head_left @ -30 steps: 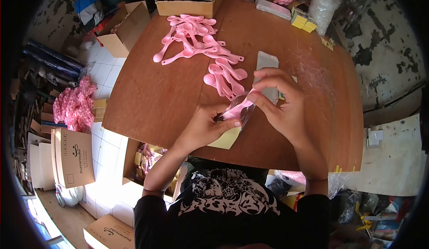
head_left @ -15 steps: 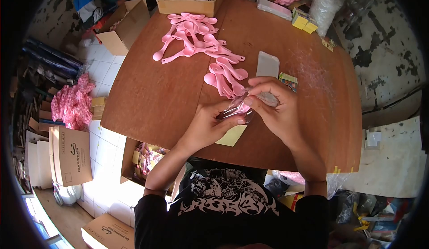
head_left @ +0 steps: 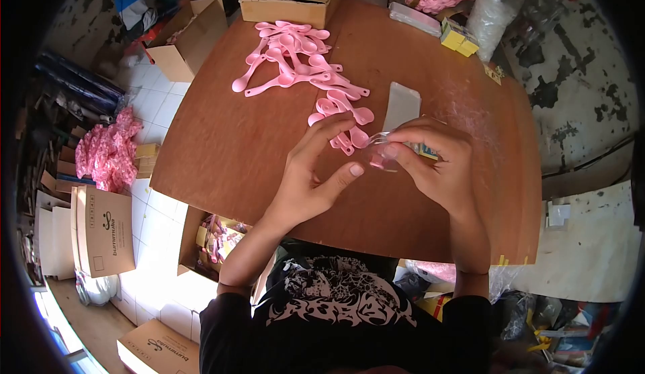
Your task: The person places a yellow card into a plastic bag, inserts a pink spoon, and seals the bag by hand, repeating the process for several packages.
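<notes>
Drawn off the bag (head_left: pixel 380 162), the left hand (head_left: pixel 309 180) now spreads open, empty, by the near spoons (head_left: pixel 325 107); contact is unclear. Fingertips of the right hand (head_left: pixel 440 162) pinch the bag over the worktop (head_left: pixel 228 159), between the parted hands; its long axis I cannot tell.

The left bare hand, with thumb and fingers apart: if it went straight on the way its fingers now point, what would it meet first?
The left bare hand would probably first meet the nearer, small group of pink plastic spoons; depth is unclear, so it might pass above them.
</notes>
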Available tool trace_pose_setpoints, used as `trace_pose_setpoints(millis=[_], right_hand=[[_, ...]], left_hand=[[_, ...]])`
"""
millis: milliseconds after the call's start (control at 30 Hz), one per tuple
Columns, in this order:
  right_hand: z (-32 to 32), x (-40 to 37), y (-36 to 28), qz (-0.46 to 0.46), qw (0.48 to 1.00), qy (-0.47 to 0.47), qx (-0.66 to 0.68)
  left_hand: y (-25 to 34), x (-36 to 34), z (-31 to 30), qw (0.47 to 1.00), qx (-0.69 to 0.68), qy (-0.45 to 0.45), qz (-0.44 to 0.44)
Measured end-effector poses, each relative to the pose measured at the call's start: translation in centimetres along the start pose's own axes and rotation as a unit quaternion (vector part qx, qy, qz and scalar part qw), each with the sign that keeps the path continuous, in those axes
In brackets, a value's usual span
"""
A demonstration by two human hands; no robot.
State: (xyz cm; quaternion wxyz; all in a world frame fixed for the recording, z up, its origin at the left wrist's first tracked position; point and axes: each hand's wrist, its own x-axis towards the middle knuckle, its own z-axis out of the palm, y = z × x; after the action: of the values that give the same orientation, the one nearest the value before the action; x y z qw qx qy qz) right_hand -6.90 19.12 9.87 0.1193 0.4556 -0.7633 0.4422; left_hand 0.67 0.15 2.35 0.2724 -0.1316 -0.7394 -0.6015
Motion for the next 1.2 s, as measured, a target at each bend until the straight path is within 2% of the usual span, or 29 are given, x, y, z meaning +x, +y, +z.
trace_pose_setpoints(millis=[67, 100, 167, 200, 233, 300, 333, 367, 433, 467, 700, 933, 1000, 1033, 1067, 1100, 1167, 1200], right_hand=[[0.0, -0.3, -1.1, 0.055, 0.997, -0.016, 0.059], [0.1, -0.6, -1.2, 0.056, 0.997, -0.014, 0.057], [0.3, -1.0, -1.4, 0.053, 0.997, -0.018, 0.054], [0.4, -1.3, -1.6, 0.057, 0.998, -0.018, 0.032], [0.6, -1.3, -1.6, 0.057, 0.998, -0.018, 0.031], [1.0, -1.3, -1.5, -0.069, 0.995, -0.001, -0.076], [1.2, -1.3, -1.6, -0.107, 0.987, 0.012, -0.12], [1.3, -1.4, -1.8, -0.106, 0.987, 0.012, -0.121], [1.5, -1.6, -2.0, -0.155, 0.97, 0.024, -0.185], [1.6, -1.6, -2.1, -0.178, 0.961, 0.024, -0.213], [1.0, -2.7, -3.5, -0.178, 0.955, -0.023, -0.236], [0.4, -4.8, -4.5, -0.157, 0.963, -0.037, -0.214], [0.2, -5.7, -4.9, -0.106, 0.991, -0.013, -0.079], [-0.1, -6.1, -4.9, -0.104, 0.991, -0.01, -0.083], [-0.4, -6.5, -4.7, -0.068, 0.997, 0.02, 0.028], [-0.8, -6.9, -4.5, -0.032, 0.988, 0.049, 0.14], [-1.8, -7.9, -3.5, 0.025, 0.941, 0.134, 0.31], [-2.8, -7.9, -2.6, 0.042, 0.903, 0.177, 0.388]], left_hand=[[0.3, -0.3, 0.5, 0.994, -0.106, -0.006, -0.008], [0.7, -0.5, 0.6, 0.994, -0.108, -0.009, -0.008], [1.7, -1.0, 0.8, 0.967, -0.202, -0.007, -0.154], [1.7, -1.0, 1.0, 0.983, -0.153, 0.015, -0.1], [1.8, -1.1, 1.1, 0.983, -0.154, 0.015, -0.099], [2.5, -1.2, 1.0, 0.984, -0.117, -0.011, -0.133], [2.9, -1.3, 1.0, 0.985, -0.099, -0.012, -0.139], [3.2, -1.4, 0.9, 0.985, -0.1, -0.013, -0.139], [3.7, -1.4, 0.5, 0.991, -0.023, -0.064, -0.113], [4.0, -1.5, 0.5, 0.99, -0.024, -0.06, -0.123], [5.5, -1.8, -0.1, 0.994, 0.044, -0.094, -0.034], [5.6, -3.0, -0.4, 0.971, 0.128, -0.187, 0.073], [5.7, -3.6, -0.1, 0.965, 0.124, -0.215, 0.089], [5.8, -4.0, 0.2, 0.975, 0.068, -0.199, 0.074], [5.8, -4.5, 0.5, 0.982, 0.011, -0.182, 0.057], [5.8, -5.2, 0.9, 0.981, 0.008, -0.185, 0.06], [5.7, -6.4, 1.8, 0.986, -0.148, -0.075, -0.023], [5.8, -6.5, 2.1, 0.992, -0.126, -0.029, -0.01]])
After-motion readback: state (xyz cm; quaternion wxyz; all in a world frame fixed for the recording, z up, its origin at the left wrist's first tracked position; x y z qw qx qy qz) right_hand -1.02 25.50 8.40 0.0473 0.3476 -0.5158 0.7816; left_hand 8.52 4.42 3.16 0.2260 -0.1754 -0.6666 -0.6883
